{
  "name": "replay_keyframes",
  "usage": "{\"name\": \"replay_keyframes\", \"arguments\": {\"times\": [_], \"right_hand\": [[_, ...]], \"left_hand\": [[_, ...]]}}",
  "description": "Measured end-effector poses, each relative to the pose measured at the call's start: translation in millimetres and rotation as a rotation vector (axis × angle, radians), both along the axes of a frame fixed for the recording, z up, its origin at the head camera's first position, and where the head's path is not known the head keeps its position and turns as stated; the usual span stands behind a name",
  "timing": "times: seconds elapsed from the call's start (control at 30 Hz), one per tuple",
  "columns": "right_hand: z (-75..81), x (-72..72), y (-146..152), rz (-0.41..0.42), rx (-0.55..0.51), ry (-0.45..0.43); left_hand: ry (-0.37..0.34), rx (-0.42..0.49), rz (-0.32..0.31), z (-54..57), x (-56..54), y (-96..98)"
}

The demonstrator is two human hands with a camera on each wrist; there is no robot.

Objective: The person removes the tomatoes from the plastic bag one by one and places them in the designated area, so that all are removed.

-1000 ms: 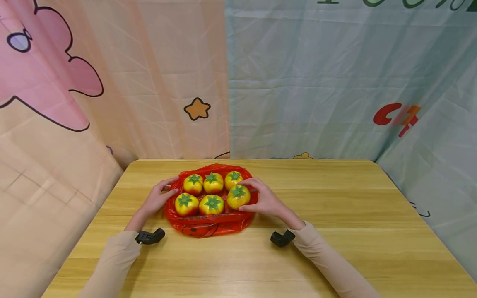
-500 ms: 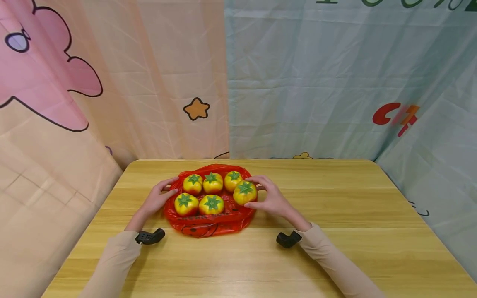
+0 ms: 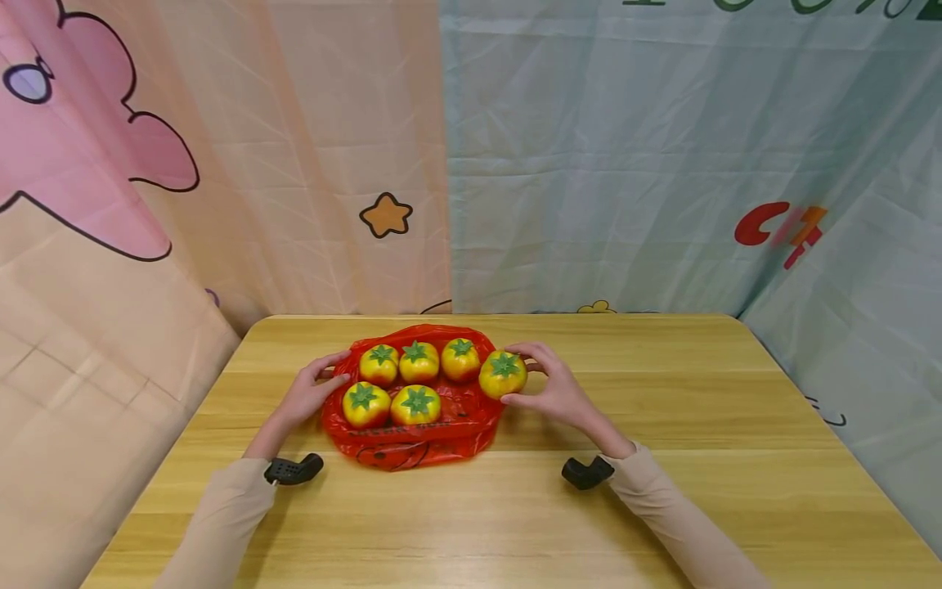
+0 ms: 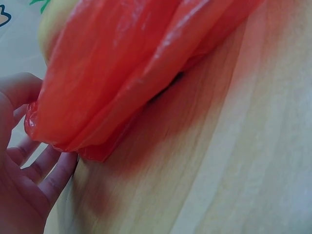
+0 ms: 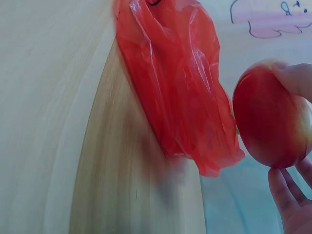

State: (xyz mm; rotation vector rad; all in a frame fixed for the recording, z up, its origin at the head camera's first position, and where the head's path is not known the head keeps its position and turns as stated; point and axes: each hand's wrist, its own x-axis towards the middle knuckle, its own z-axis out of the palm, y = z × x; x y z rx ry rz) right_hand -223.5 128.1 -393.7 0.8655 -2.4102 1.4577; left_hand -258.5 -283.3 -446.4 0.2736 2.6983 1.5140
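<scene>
A red plastic bag [image 3: 471, 401] lies spread open on the table, with several yellow-and-red persimmons [image 3: 416, 405] sitting in it, green leafy tops up. My right hand [image 3: 555, 394] grips another persimmon [image 3: 503, 376] between thumb and fingers, raised at the bag's right rim. In the right wrist view this persimmon [image 5: 265, 119] shows its red underside, apart from the bag wall. At the bag's left edge, my left hand [image 3: 305, 397] holds the rim. The left wrist view shows the bag's plastic [image 4: 112, 83] between thumb and fingers.
The wooden table [image 3: 648, 425] stretches out to the right and in front of the bag. Printed curtains [image 3: 589, 180] hang behind the table's back edge. Black wrist cameras [image 3: 294, 469] sit on both forearms.
My right hand has lifted the persimmon from the bag's front right spot and moved it right, over the rim. My left hand has stayed at the bag's left edge.
</scene>
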Motion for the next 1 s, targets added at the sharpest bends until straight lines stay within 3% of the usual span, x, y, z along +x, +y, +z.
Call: {"name": "replay_keyframes", "arguments": {"times": [0.2, 0.3, 0.63, 1.0], "right_hand": [[-16.1, -12.0, 13, -0.029, -0.003, 0.040], [-28.0, -21.5, 22, -0.048, -0.008, 0.016], [-37.6, -28.3, 43, -0.071, -0.052, -0.011], [-34.9, -32.4, 54, -0.127, -0.055, -0.188]], "left_hand": [[0.001, -0.001, 0.000, 0.0, 1.2, -0.6], [0.003, -0.002, 0.003, -0.9, 0.7, -1.3], [0.006, 0.010, 0.000, -2.8, 0.3, -1.4], [0.019, 0.000, 0.009, -4.7, -1.1, -1.7]]}}
